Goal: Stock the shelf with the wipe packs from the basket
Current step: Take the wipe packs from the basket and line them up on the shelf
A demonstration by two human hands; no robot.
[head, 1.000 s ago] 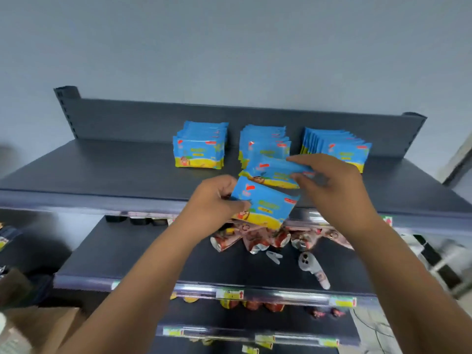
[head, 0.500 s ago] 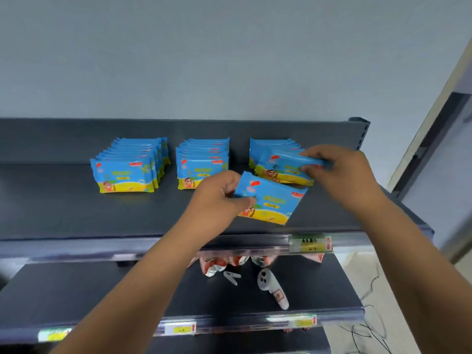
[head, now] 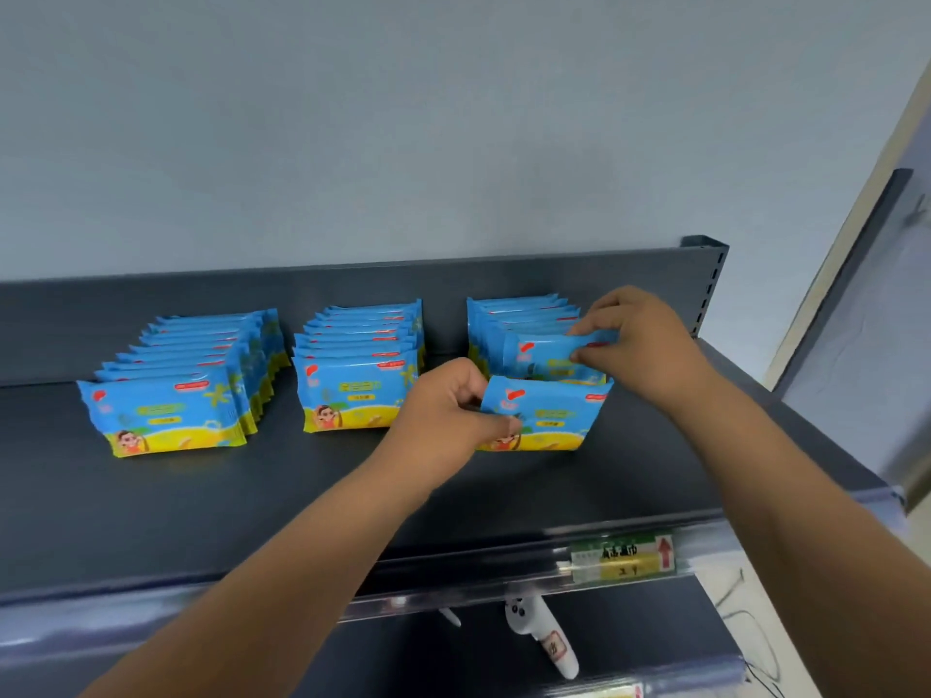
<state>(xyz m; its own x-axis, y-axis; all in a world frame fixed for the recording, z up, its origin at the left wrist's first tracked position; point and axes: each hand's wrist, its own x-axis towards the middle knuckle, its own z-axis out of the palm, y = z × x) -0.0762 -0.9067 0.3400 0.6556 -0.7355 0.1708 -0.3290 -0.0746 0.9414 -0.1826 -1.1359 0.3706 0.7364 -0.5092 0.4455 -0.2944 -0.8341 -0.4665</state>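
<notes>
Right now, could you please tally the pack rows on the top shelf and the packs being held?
Rows of wipe packs: 3 (left row, middle row, right row)
Held packs: 2 (front pack in left hand, rear pack in right hand)
Total: 5

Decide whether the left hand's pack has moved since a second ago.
Yes: the left-hand pack has gone back from the shelf's front edge to the right row.

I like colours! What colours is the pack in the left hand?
The flat plastic wipe pack is blue with a yellow bottom; head view.
</notes>
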